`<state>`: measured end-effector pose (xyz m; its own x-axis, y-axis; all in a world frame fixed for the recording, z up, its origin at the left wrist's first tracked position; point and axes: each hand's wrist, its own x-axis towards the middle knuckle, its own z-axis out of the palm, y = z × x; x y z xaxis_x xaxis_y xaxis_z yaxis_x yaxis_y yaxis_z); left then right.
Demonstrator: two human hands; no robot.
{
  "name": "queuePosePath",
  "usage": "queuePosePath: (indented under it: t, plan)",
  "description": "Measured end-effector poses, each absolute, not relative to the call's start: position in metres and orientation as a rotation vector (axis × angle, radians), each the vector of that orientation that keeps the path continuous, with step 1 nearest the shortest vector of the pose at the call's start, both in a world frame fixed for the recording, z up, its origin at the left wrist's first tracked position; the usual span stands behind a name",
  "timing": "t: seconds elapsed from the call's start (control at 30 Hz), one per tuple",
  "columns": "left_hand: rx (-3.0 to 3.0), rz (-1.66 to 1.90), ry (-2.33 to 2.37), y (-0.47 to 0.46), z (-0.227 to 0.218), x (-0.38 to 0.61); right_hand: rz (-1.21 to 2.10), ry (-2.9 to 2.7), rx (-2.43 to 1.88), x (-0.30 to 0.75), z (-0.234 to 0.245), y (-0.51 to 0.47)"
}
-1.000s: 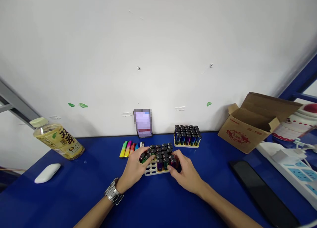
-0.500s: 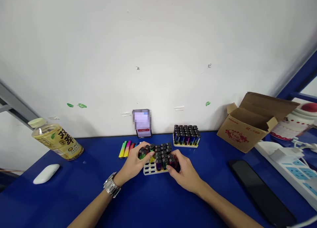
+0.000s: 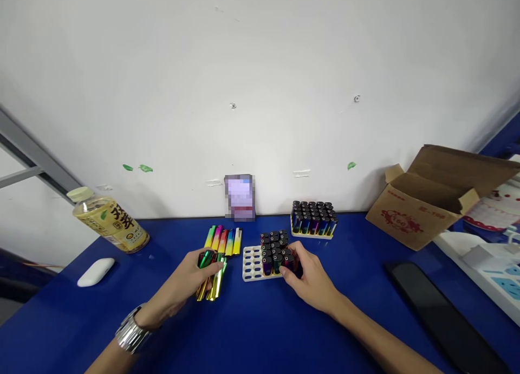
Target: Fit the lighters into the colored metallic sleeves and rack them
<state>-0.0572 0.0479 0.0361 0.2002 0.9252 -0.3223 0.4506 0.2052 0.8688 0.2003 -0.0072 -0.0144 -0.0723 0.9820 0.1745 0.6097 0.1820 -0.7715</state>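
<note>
My left hand [image 3: 199,275] is closed round a bunch of shiny lighters [image 3: 218,281], green to gold. It is low over the table, left of the white slotted tray [image 3: 252,265]. Black-ended lighters [image 3: 275,252] stand upright in the tray's right part, while oval slots show bare in its left part. My right hand [image 3: 303,271] grips the right end of this standing group, thumb at the front and fingers behind. Beyond my left hand, several bright lighters [image 3: 224,240] lie flat side by side. A second filled tray of lighters [image 3: 312,221] stands near the wall.
A drink bottle [image 3: 116,225] and a white case [image 3: 96,272] are at the left. A phone [image 3: 239,198] leans on the wall. At the right are an open cardboard box [image 3: 410,214], a black phone-like slab [image 3: 442,314] and a power strip [image 3: 504,279].
My left hand has lifted lighters out of the tray's left part and carried them left, baring more slots. My right hand stays at the tray's right end. The view has shifted slightly.
</note>
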Motion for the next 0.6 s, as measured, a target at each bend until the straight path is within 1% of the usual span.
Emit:
queuePosePath:
  t: [0.1,0.2,0.37,0.5,0.6]
  plan:
    - [1.4,0.51,1.441,0.046,0.029,-0.06,0.673,-1.767,-1.506,0.2,-0.014,-0.008]
    - [1.543,0.448,1.492,0.049,0.028,-0.066,0.669,-1.766,-1.504,0.2,-0.014,-0.008]
    - [1.977,0.326,1.839,0.056,0.02,-0.082,0.674,-1.769,-1.509,0.2,-0.016,-0.009]
    - [2.181,0.336,1.974,0.056,0.004,-0.086,0.638,-1.779,-1.503,0.2,-0.017,-0.009]
    - [2.254,0.423,2.014,0.056,-0.005,-0.086,0.625,-1.778,-1.494,0.2,-0.017,-0.009]
